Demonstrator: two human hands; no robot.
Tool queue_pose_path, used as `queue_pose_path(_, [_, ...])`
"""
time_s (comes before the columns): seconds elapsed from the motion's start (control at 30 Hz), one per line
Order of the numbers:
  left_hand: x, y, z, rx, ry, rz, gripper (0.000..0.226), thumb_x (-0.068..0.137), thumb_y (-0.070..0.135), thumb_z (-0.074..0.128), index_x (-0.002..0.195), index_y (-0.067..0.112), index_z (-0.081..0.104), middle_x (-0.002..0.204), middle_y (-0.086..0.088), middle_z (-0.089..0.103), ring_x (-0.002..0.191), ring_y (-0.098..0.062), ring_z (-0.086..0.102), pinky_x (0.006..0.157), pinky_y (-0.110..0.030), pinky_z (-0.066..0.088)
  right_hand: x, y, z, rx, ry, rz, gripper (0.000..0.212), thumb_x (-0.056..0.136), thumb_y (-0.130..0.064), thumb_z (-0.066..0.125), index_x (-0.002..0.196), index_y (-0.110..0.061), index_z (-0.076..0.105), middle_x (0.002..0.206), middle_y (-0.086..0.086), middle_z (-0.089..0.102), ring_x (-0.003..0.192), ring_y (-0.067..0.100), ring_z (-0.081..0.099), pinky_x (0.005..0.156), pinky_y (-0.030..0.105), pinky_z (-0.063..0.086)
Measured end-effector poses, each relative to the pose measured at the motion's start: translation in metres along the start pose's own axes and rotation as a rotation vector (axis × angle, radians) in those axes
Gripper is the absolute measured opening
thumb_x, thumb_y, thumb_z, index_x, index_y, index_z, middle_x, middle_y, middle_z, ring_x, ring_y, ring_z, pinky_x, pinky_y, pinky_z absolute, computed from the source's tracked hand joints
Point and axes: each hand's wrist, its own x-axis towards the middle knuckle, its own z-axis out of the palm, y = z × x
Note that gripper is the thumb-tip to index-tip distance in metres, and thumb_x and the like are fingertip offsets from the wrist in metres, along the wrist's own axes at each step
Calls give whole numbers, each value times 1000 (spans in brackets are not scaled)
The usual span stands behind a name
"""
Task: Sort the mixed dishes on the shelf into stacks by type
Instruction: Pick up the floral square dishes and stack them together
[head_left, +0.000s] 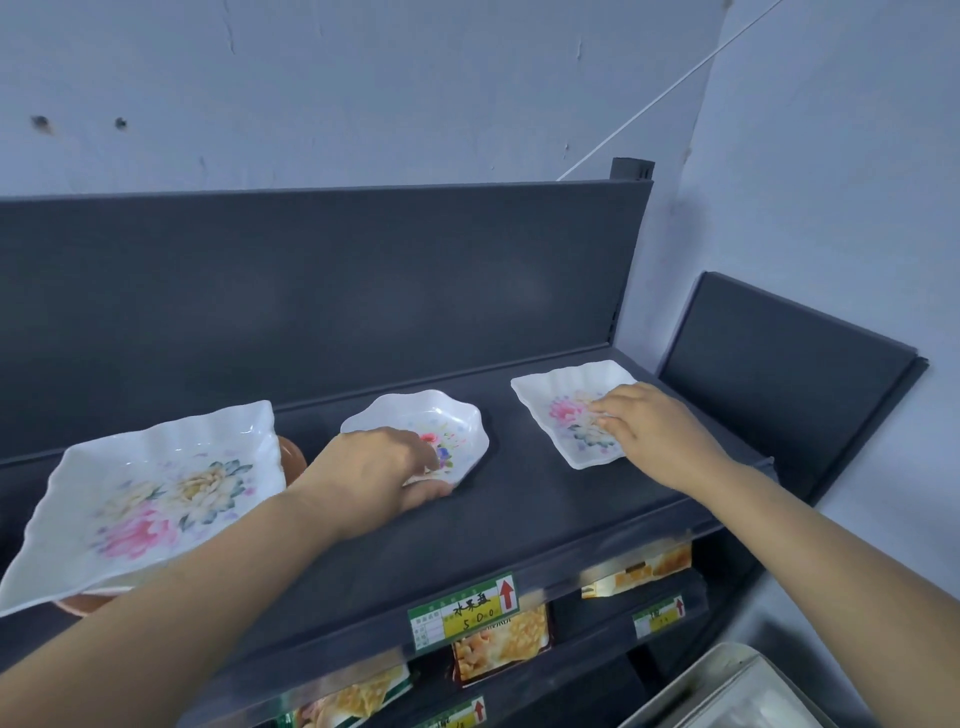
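Mid-sort. Left hand (374, 467) pinches the near rim of the scalloped dish (449, 415) at shelf (519, 525) centre. Right hand (652, 428) rests fingers-down, not gripping, on the small rectangular plate (558, 392) at 3 o'clock. Large rectangular plate (156, 493) sits at 9 o'clock — next probably lift, then stack by shape.

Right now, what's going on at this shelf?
A person is handling floral dishes on a dark shelf. The left hand pinches the near rim of the scalloped floral dish in the middle. The right hand rests its fingers on the small square floral plate at the right end. A large square floral plate sits tilted at the left, on top of brown dishware. The three white dishes lie apart, not stacked.
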Motion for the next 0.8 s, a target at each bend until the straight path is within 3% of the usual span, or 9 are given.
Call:
queue_pose_path(0.13, [-22, -22, -23, -7, 89, -94, 42, 87, 61, 38, 106, 34, 63, 104, 17, 61, 99, -9, 57, 75, -31, 48, 23, -35, 0, -7, 17, -91, 25, 95, -14, 45, 112, -11, 63, 117, 2, 60, 114, 22, 48, 93, 32, 40])
queue_pose_path(0.27, [-55, -49, -48, -24, 170, -240, 26, 89, 52, 48, 97, 33, 64, 94, 17, 60, 90, -7, 56, 69, -27, 44, 40, -81, 4, 87, 50, -199, 31, 98, -22, 43, 125, -18, 58, 124, -5, 58, 117, 18, 45, 97, 29, 37])
queue_pose_path(0.43, [-112, -85, -68, -19, 184, -414, 25, 87, 55, 47, 92, 37, 64, 92, 18, 61, 85, -5, 58, 72, -32, 50, 53, -147, 13, 134, -9, -328, 30, 99, -28, 41, 124, -23, 57, 123, -9, 56, 115, 13, 44, 94, 30, 39])
queue_pose_path(0.63, [-167, -112, -70, -8, 150, -487, 27, 87, 54, 50, 92, 33, 67, 92, 15, 62, 82, -4, 57, 74, -31, 50, 53, -222, 18, 154, -64, -496, 32, 98, -32, 41, 124, -23, 57, 123, -8, 56, 114, 14, 44, 94, 26, 37])
queue_pose_path(0.73, [-187, -127, -66, -28, 168, -483, 38, 82, 64, 43, 86, 34, 68, 86, 17, 62, 68, 3, 52, 69, -29, 49, 47, -253, 20, 175, -85, -540, 33, 97, -39, 42, 123, -26, 58, 117, -11, 57, 110, 12, 44, 94, 31, 40])
queue_pose_path(0.8, [-198, -135, -65, -37, 173, -469, 40, 80, 65, 43, 84, 34, 68, 81, 18, 59, 70, -1, 54, 66, -28, 47, 41, -272, 22, 168, -121, -559, 36, 95, -43, 43, 125, -27, 56, 117, -11, 56, 112, 13, 43, 94, 30, 39])
